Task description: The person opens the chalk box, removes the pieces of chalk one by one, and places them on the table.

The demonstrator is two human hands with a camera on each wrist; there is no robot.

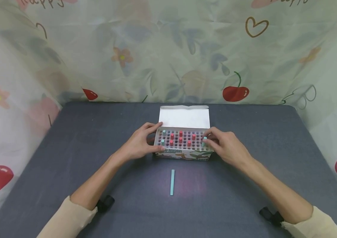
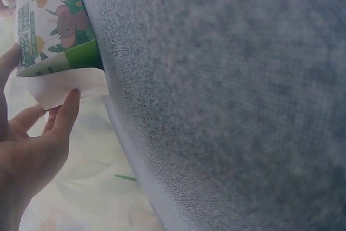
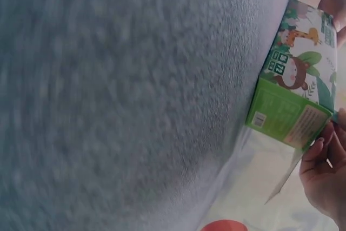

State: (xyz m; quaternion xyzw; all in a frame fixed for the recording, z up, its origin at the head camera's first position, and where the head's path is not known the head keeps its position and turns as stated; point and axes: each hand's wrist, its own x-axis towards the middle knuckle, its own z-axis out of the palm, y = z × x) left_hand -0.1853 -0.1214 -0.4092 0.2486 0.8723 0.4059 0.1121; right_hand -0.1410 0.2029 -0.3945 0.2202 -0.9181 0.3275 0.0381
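An open cardboard chalk box (image 1: 183, 154) printed with cartoon animals stands on the table, its white lid (image 1: 184, 117) folded back. Inside is a tray of round holes, where several red chalks (image 1: 180, 134) and a few light-blue chalks (image 1: 164, 132) stand upright. My left hand (image 1: 140, 142) holds the box's left end, thumb on the front edge and a finger at the back corner. At the right end, my right hand (image 1: 231, 147) pinches a light-blue chalk stick (image 1: 204, 142) between thumb and fingers, tilted over the holes. Its lower end overlaps the tray.
Another light-blue chalk stick (image 1: 172, 182) lies on the dark grey table (image 1: 216, 205), in front of the box. A patterned curtain (image 1: 168, 59) hangs behind the table and along both sides. Each forearm wears a black strap mount (image 1: 106, 203).
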